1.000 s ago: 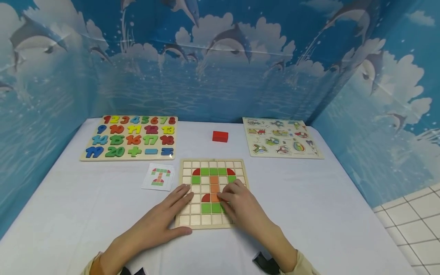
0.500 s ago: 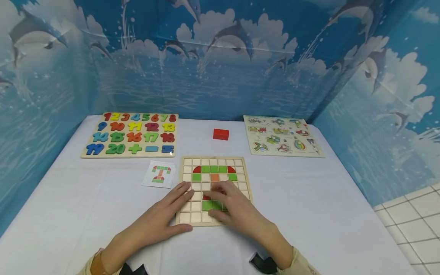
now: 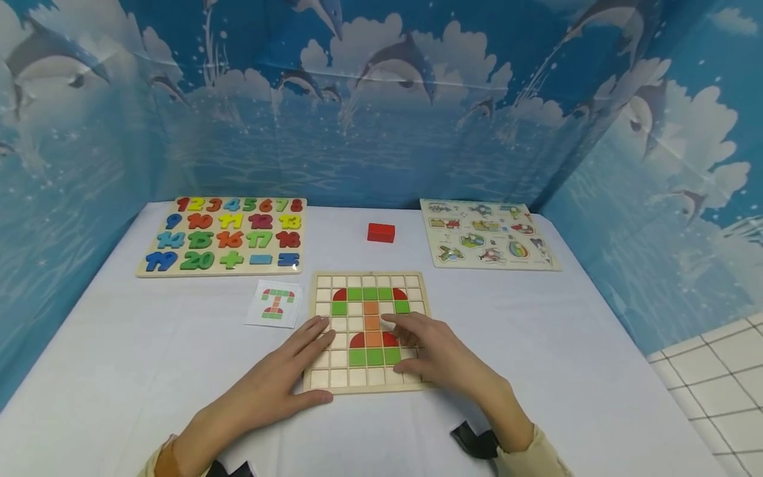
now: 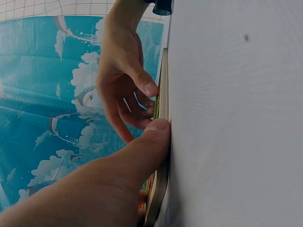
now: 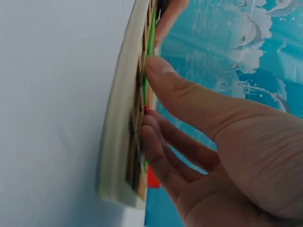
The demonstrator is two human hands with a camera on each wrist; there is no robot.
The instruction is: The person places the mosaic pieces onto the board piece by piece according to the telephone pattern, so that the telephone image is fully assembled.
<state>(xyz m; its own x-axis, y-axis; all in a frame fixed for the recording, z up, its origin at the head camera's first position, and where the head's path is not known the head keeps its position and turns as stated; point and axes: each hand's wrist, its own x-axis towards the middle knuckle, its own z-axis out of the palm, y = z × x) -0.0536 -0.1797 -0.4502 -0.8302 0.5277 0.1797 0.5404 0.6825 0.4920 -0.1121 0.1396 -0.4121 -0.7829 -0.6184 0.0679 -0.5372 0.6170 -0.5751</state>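
A wooden grid board (image 3: 357, 379) lies on the white table with coloured tiles set in its cells. Orange squares (image 3: 372, 322) form a stem; green squares (image 3: 375, 358) and red quarter-round tiles (image 3: 357, 341) make up its top and base. My left hand (image 3: 277, 381) rests along the board's left edge, fingers extended, thumb by the near edge. Over the right side is my right hand (image 3: 441, 348), fingers loosely bent, holding no tile that I can see. In the right wrist view its thumb and fingertips (image 5: 158, 65) are at the tiled face, partly covering it.
Left of the board lies a pattern card (image 3: 274, 303) showing a similar T shape. Behind are a number puzzle (image 3: 223, 238), a red block (image 3: 381, 232) and a picture puzzle (image 3: 489, 235). A dolphin-print curtain (image 3: 369, 146) encloses the table.
My right hand moved left over the lower tiles, then drew back to the right, uncovering the base with both its red tiles and the green row. My left hand stays on the board.
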